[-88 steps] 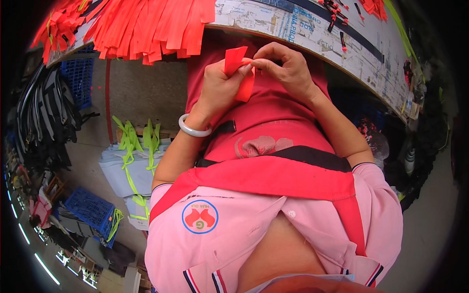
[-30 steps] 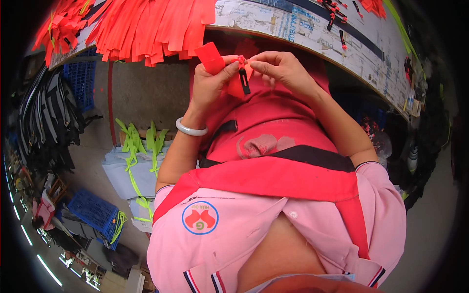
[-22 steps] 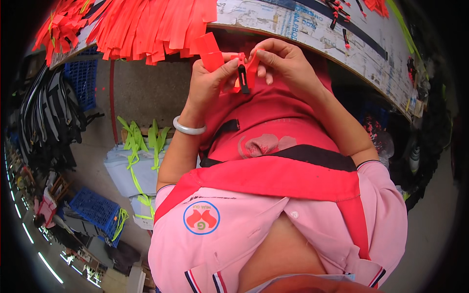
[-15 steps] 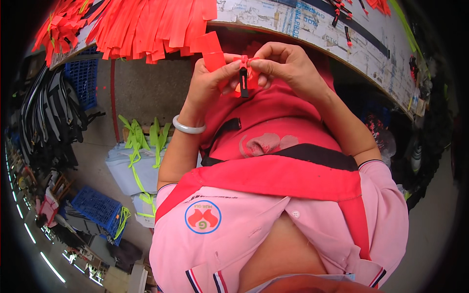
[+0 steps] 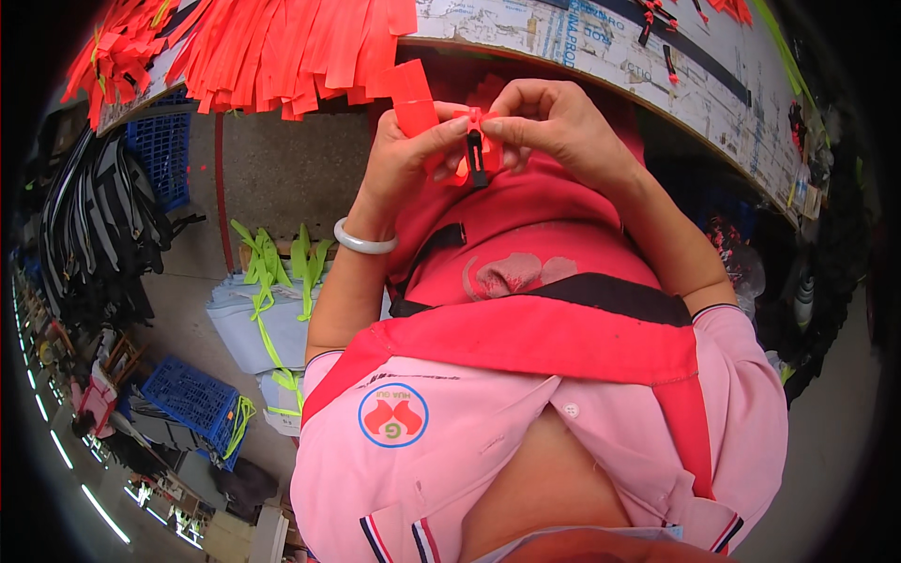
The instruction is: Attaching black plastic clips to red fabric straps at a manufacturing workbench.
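Note:
Above my lap, both hands pinch an orange-red ribbon where it passes through the top of a small black slotted piece, perhaps a zipper pull. My left hand is closed, thumb against fingers, with the ribbon's flat tail standing up behind the thumb. Opposite it, my right hand closes thumb and forefinger on the ribbon's other side. The black piece hangs down between the hands, with more ribbon showing beside it. Fingers partly hide how the ribbon is looped.
A thick row of orange-red ribbons hangs over the edge of the worn white table. Small black pieces with red ribbon lie farther right. At left are dark strips, blue crates and grey bundles tied in lime green.
The black piece has swung slightly, its lower end moving a little to the right. Both hands keep their pinch on the ribbon, with the fingers barely shifted.

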Tool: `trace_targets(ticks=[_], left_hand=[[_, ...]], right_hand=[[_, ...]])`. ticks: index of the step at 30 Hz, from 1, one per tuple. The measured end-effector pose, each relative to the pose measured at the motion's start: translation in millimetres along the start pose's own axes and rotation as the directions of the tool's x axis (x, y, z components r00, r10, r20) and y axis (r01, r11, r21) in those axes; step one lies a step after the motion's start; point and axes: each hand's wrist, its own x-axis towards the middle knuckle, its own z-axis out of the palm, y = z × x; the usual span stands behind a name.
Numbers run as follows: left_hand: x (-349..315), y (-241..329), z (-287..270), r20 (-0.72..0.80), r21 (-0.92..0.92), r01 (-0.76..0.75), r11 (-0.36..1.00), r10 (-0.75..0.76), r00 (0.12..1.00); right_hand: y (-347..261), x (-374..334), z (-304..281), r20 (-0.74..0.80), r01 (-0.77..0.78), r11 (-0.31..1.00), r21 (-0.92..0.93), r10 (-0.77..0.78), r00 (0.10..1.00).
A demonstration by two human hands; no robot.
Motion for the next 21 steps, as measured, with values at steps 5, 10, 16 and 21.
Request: trace_targets(ticks=[5, 10, 16, 21], left_hand=[[0.8, 9.0, -4.1, 0.022, 0.06, 0.022, 0.998, -0.024, 0.999], [-1.1, 9.8, -5.0, 0.056, 0.049, 0.1, 0.994, -0.103, 0.993], [2.7, 7.6, -5.7, 0.057, 0.069, 0.06, 0.996, -0.064, 0.996], [-0.1, 1.9, 0.9, -0.08, 0.14, 0.014, 0.99, -0.003, 0.997]], right_hand=[[7.0, 1.5, 3.9, -0.054, 0.016, 0.996, 0.086, -0.011, 0.998], [1.7, 2.7, -4.5, 0.116, -0.077, 0.996, 0.055, 0.07, 0.991], [12.6, 9.1, -2.0, 0.02, 0.008, 0.994, 0.107, -0.01, 1.0], [14.4, 11.0, -2.3, 0.002, 0.025, 0.998, 0.066, -0.025, 1.0]])
